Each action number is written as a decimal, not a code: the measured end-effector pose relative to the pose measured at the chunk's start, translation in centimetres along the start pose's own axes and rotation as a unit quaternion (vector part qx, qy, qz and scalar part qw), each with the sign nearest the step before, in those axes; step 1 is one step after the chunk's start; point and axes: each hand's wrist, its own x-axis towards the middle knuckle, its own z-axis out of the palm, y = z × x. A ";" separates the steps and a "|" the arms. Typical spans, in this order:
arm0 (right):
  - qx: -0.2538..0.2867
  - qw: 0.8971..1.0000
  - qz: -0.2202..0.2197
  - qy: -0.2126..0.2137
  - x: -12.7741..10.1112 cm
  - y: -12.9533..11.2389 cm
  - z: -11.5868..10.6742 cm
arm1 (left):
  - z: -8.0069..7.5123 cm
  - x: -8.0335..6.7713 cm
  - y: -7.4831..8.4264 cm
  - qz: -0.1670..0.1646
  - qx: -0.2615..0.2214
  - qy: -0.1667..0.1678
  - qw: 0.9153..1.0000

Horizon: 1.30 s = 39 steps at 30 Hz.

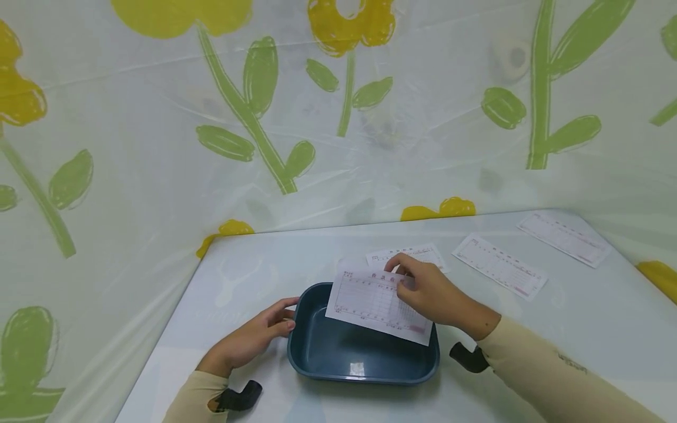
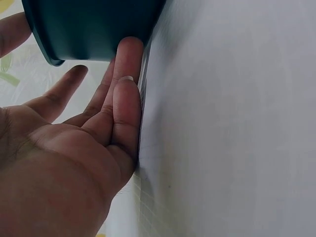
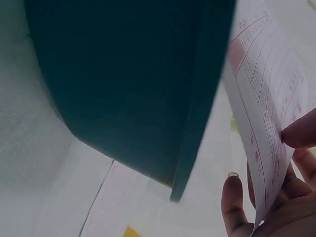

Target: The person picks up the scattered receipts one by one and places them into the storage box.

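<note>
A dark teal plastic basin [image 1: 328, 352] stands on the white table, showing a bare floor where the paper does not cover it. My right hand [image 1: 431, 291] pinches a printed paper form [image 1: 370, 302] by its edge between thumb and fingers. The form hangs tilted over the back right part of the basin; in the right wrist view the paper [image 3: 266, 94] bends slightly beside the basin's outer wall [image 3: 123, 89]. At the basin's left end is my left hand [image 1: 254, 338], its fingers loosely extended. Their fingertips [image 2: 130, 52] touch the basin's side low down in the left wrist view.
Behind the right hand lies another printed form [image 1: 428, 254], partly covered. Two more forms, one nearer [image 1: 499, 266] and one farther [image 1: 565, 238], lie at the back right of the table [image 1: 227, 276]. A flower-patterned curtain [image 1: 158, 147] hangs around the table.
</note>
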 end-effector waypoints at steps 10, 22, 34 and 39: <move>-0.024 0.998 -0.014 -0.062 0.6 0.3 0.9 | 0.0 0.0 0.0 0.002 0.006 -0.002 1.000; -0.014 0.993 -0.034 -0.108 1.4 -0.3 2.7 | 0.0 0.0 -0.1 0.008 -0.003 -0.009 1.000; -0.051 0.991 -0.012 -0.127 2.2 0.4 4.3 | 0.1 0.2 -0.2 -0.005 -0.008 -0.001 1.000; -0.070 0.990 -0.021 -0.118 2.5 0.9 4.4 | 0.0 0.2 -0.2 -0.004 -0.007 -0.001 1.000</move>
